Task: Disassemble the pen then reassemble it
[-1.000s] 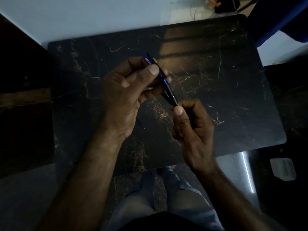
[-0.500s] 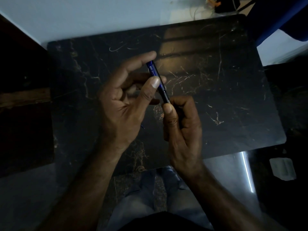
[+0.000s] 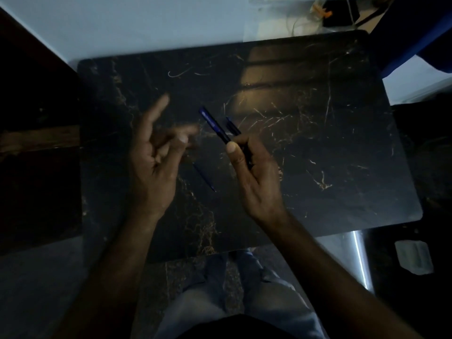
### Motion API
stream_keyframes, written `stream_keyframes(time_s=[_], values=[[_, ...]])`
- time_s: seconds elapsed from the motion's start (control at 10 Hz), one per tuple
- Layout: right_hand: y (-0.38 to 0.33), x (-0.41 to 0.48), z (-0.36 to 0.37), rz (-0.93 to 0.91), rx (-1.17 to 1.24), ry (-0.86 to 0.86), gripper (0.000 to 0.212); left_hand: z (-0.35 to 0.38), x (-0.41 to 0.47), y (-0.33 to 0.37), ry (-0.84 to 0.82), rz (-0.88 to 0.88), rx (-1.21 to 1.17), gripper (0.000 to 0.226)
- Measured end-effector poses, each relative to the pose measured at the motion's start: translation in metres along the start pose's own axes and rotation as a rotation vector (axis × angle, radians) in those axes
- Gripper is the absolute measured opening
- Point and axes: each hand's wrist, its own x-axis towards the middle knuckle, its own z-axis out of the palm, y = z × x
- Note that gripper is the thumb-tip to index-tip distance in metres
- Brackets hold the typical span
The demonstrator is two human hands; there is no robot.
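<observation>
1. The dark marbled worktop (image 3: 305,167) lies under both your hands.
2. Your left hand (image 3: 156,162), blurred, has its grip spread and holds nothing.
3. Your right hand (image 3: 254,177) pinches the pen (image 3: 214,124) by its lower end, above the worktop.
4. A thin blue refill (image 3: 204,177) lies on the worktop between your hands.

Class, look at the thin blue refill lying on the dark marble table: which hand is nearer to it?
Left. The refill lies just beside the open left hand; the right hand holds the pen barrel slightly farther away.
</observation>
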Motion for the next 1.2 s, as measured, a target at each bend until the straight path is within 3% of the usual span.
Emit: stream_keyframes(time_s=[0.1, 0.2, 0.3, 0.5, 0.9, 1.2], values=[[0.050, -0.008, 0.017, 0.105, -0.171, -0.006, 0.016, -0.006, -0.026, -0.053, 0.141, -0.326, 0.102, 0.039], [0.091, -0.014, 0.066, 0.216, -0.357, -0.134, 0.022, -0.022, -0.045, -0.107, 0.211, -0.536, 0.264, 0.030], [0.107, -0.016, 0.074, 0.233, -0.488, -0.122, 0.020, -0.011, -0.050, -0.125, 0.139, -0.513, 0.380, 0.029], [0.114, -0.009, 0.083, 0.230, -0.556, 0.011, 0.018, 0.004, -0.046, -0.126, 0.161, -0.442, 0.499, 0.031], [0.117, -0.004, 0.091, 0.250, -0.684, -0.056, 0.030, 0.003, -0.025, -0.126, 0.152, -0.372, 0.533, 0.034], [0.115, -0.010, 0.081, 0.229, -0.595, -0.013, 0.026, 0.009, -0.037, -0.123, 0.141, -0.293, 0.518, 0.035]])
